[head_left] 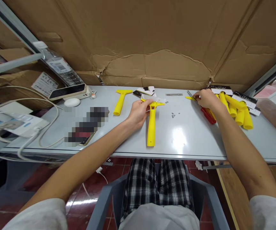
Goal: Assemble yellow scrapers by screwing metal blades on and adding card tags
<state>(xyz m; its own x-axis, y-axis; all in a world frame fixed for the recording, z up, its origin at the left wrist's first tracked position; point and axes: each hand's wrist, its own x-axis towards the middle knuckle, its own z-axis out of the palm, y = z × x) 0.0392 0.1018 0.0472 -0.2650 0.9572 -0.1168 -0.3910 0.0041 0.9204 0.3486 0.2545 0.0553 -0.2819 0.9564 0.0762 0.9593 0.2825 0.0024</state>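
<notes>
My left hand [139, 113] is closed on a yellow plastic scraper handle [151, 127], its T-shaped head pointing away from me. A clear plastic piece [156, 98] shows at that head. Over on the right, my right hand [206, 98] has its fingers closed around the metal shaft of a red-handled screwdriver [208, 115]. Another yellow handle lies partly hidden under that hand. Several small screws [173, 115] lie loose between my hands. Behind them is a thin metal blade [174, 94]. A second T-shaped yellow handle [121, 102] rests left of my left hand.
Several yellow handles [240, 110] are piled at right beside black-and-white packages [244, 99]. Another package [144, 91] lies at the back. At left are a phone [67, 91], a white oval case [72, 102], cables and a power strip [20, 123]. Cardboard [152, 38] walls the back.
</notes>
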